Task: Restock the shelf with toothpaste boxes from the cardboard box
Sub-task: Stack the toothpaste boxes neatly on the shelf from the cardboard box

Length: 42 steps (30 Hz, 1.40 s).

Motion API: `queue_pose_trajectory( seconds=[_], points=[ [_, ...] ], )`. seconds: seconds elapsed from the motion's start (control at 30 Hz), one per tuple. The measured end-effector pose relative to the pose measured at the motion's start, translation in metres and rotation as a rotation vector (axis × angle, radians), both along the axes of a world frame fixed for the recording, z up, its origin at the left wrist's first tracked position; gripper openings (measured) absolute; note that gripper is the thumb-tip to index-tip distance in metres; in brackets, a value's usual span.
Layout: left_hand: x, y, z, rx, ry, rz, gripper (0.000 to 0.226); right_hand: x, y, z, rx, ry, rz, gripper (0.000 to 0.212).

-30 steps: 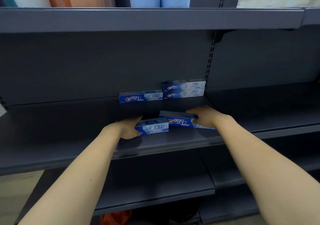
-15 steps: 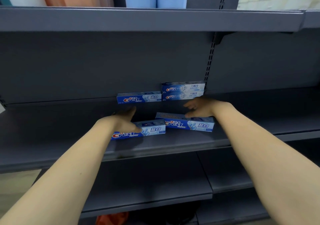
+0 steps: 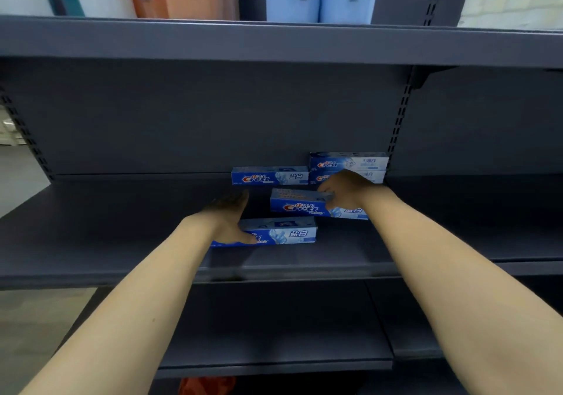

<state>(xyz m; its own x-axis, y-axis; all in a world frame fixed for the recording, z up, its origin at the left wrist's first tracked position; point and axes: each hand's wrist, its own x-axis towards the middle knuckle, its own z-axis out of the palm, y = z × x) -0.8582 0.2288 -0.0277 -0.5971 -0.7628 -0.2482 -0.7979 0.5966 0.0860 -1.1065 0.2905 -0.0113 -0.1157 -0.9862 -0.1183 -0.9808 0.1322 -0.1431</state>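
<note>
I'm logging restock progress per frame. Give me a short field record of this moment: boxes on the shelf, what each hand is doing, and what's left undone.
shelf: dark grey metal shelf
boxes at back: single box; stack of two to its right
front box: front box, lying flat, left hand rests on its left end
middle box: middle box, right hand grips its right part
undone: front and middle boxes not yet lined up with the back row
cardboard box: not in view
</note>
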Motion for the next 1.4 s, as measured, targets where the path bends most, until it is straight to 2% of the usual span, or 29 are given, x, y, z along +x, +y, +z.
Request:
queue_pose_trajectory(
  seconds=[0.1,0.2,0.43,0.53,0.67,0.83,1.03,1.2,1.4],
  points=[
    [0.006,-0.004,-0.005,-0.124,0.015,-0.043,0.110,0.020,-0.017,0.001,-0.019,-0.040,0.045,0.034],
    [0.011,-0.007,-0.012,-0.170,0.044,-0.089,0.109,0.041,-0.033,-0.005,-0.020,-0.079,0.091,0.027],
    [0.020,-0.011,-0.025,-0.182,0.065,-0.123,0.100,0.072,-0.054,-0.018,-0.052,-0.132,0.193,0.028],
    [0.021,-0.012,-0.033,-0.167,0.076,-0.130,0.093,0.071,-0.055,-0.023,-0.046,-0.141,0.196,0.024],
    [0.016,-0.014,-0.041,-0.191,0.073,-0.147,0.090,0.068,-0.054,-0.029,-0.065,-0.164,0.177,0.033],
    [0.002,-0.019,-0.042,-0.200,0.082,-0.119,0.086,0.067,-0.046,-0.023,-0.106,-0.201,0.151,0.035],
    [-0.001,-0.028,-0.045,-0.215,0.075,-0.094,0.080,0.065,-0.021,-0.038,-0.143,0.019,0.167,0.057],
    [-0.012,-0.035,-0.047,-0.218,0.048,-0.078,0.075,0.069,-0.018,-0.056,-0.216,0.145,0.156,0.063],
    [-0.026,-0.046,-0.052,-0.259,0.086,-0.034,0.073,0.059,-0.035,-0.072,-0.197,0.152,0.138,0.063]
  ],
)
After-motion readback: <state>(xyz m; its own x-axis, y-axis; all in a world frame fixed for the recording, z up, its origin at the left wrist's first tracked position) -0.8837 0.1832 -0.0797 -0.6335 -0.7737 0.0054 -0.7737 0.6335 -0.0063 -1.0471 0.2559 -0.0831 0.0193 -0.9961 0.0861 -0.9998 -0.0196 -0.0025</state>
